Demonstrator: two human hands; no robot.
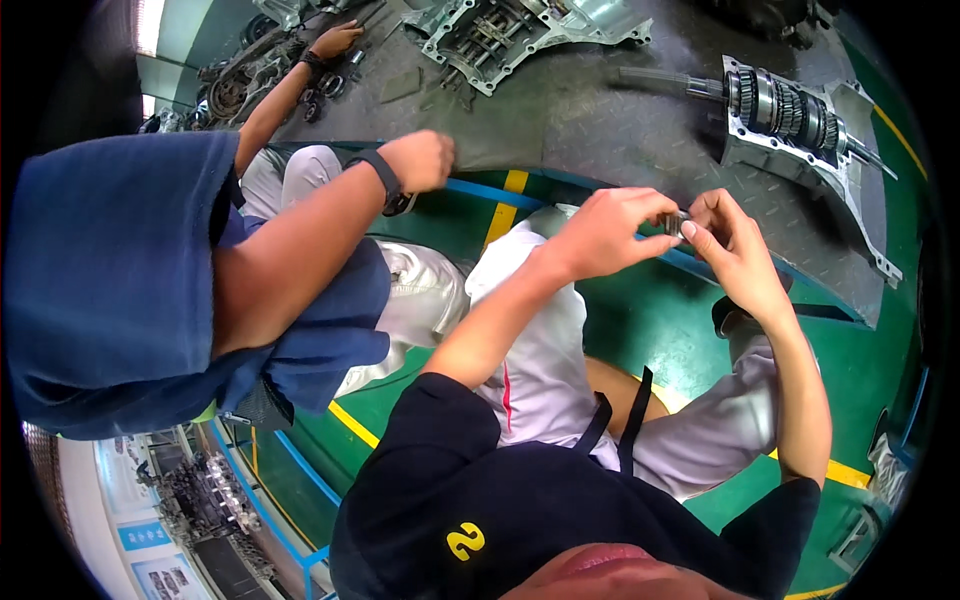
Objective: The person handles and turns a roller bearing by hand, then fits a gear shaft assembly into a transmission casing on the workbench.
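The part (676, 224) is a small, short piece of grey metal with a bright sheen, lighter and darker bands showing across it; fingertips cover its ends, so its full shape cannot be told. It sits between the two hands, held up near the blue-trimmed edge of the table (590, 130). The fingers of the left hand (612, 232) are closed on its left side, thumb below and index above; those of the right hand (738, 245) curl around its right side, the thumb tip pressed up against it. Beyond the fingers and to their right lies a half-casing (738, 148) carrying shafts and gears (785, 108); farther off, ahead and to their left, is another casing (578, 50). Left of the fingers is a co-worker's blurred hand (418, 162). Green floor (640, 320) shows below the fingers.
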